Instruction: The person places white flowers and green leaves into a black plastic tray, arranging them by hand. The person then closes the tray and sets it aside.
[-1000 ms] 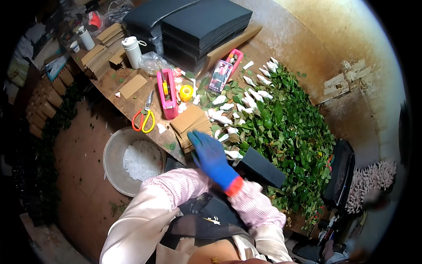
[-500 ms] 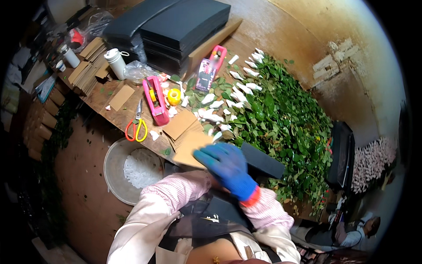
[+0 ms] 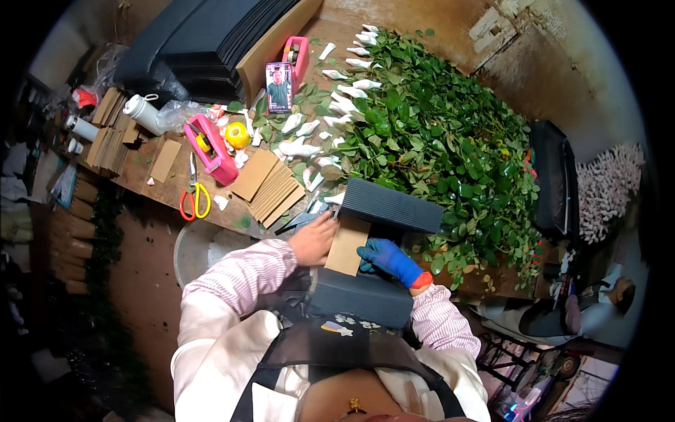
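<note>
Wooden workbench (image 3: 140, 165): crosses the upper view, strewn with leaves and petals.
Leafy stems (image 3: 436, 141): broad green heap on the bench's right part, white-covered heads (image 3: 299, 148) along its left side.
Black sheets (image 3: 218, 49): thick stack at the back, a brown board (image 3: 271, 53) along its right side.
Ridged black panels (image 3: 390, 204): two; one just beside the stems, the other nearer the person's body.
Round bucket (image 3: 181, 245): beside the bench's near edge, partly hidden.
Right hand (image 3: 387, 259): blue glove, orange cuff; fingertips closed on the right edge of the cardboard piece (image 3: 348, 246).
Left hand (image 3: 314, 241): bare, apart from the other, fingers at the card's left edge; cannot tell whether they grip.
Cardboard piece: between the hands, slightly tilted, its far end meeting the farther panel.
Kraft card stack (image 3: 271, 186): fanned out, ahead of the bare hand.
Pink tape dispensers (image 3: 213, 155): one beyond that stack, another behind the phone (image 3: 279, 88).
Scissors (image 3: 202, 200): red and yellow handles, at the bench edge.
Yellow tape roll (image 3: 237, 135): just beside the nearer dispenser.
</note>
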Available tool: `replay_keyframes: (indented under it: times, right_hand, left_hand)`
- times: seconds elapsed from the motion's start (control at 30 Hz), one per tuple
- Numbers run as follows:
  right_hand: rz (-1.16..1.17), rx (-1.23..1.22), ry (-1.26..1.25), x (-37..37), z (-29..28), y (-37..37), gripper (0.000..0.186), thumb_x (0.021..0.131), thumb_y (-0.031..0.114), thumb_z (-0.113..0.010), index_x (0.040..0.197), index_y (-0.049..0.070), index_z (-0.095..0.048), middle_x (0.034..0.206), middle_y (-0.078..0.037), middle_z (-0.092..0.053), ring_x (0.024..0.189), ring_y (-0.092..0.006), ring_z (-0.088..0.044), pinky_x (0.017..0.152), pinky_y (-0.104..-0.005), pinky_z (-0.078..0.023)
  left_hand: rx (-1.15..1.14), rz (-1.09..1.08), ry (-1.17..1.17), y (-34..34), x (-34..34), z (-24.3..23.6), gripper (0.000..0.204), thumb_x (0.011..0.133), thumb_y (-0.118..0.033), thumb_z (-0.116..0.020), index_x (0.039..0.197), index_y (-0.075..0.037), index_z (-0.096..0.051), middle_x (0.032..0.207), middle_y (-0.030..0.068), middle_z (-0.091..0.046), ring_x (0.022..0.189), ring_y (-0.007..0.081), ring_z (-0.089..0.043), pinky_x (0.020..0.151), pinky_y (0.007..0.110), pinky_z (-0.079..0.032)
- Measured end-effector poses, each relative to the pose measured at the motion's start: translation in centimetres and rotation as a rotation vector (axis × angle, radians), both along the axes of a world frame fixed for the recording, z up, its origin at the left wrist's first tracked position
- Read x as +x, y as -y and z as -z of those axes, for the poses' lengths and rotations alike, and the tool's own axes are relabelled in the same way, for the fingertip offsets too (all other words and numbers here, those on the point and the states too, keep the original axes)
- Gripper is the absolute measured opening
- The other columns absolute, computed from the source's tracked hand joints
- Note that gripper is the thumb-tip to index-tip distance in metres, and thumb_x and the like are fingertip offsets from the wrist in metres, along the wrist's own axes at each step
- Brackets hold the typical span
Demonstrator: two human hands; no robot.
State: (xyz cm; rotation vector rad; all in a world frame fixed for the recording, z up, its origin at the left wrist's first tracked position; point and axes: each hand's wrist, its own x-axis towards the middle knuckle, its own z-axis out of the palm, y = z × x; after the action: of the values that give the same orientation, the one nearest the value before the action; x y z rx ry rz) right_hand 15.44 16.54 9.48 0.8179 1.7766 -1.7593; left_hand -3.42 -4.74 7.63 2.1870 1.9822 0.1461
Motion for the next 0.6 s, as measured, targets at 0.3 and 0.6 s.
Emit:
replay_keyframes:
  times: [0.3,0.6]
  right_hand:
    - [-0.233,0.600,-0.112,0.0,2.0,1.0,0.048,0.099,0.050,-0.063,0.102,0.004,-0.076,0.095,-0.022,-0.077,0.087,-0.0373,-0.077,0.080,-0.0473,-0.060]
    - [0.420,0.414,-0.659,6.0,-12.5,-4.0,0.025,0.106,0.015,-0.062,0.126,0.004,-0.072,0.107,-0.010,-0.078,0.094,-0.0150,-0.076,0.082,-0.0301,-0.061]
  left_hand:
    - [0.203,0.066,0.320,-0.6,-0.3,-1.9,0.033,0.086,-0.010,-0.071,0.119,-0.003,-0.073,0.130,0.0103,-0.070,0.119,0.0311,-0.068,0.101,0.039,-0.058]
    - [0.000,0.035,0.345,-2.5,2.5,-4.3,0.047,0.082,-0.027,-0.087,0.123,-0.015,-0.067,0.124,0.0103,-0.059,0.114,0.0358,-0.061,0.091,0.045,-0.059]
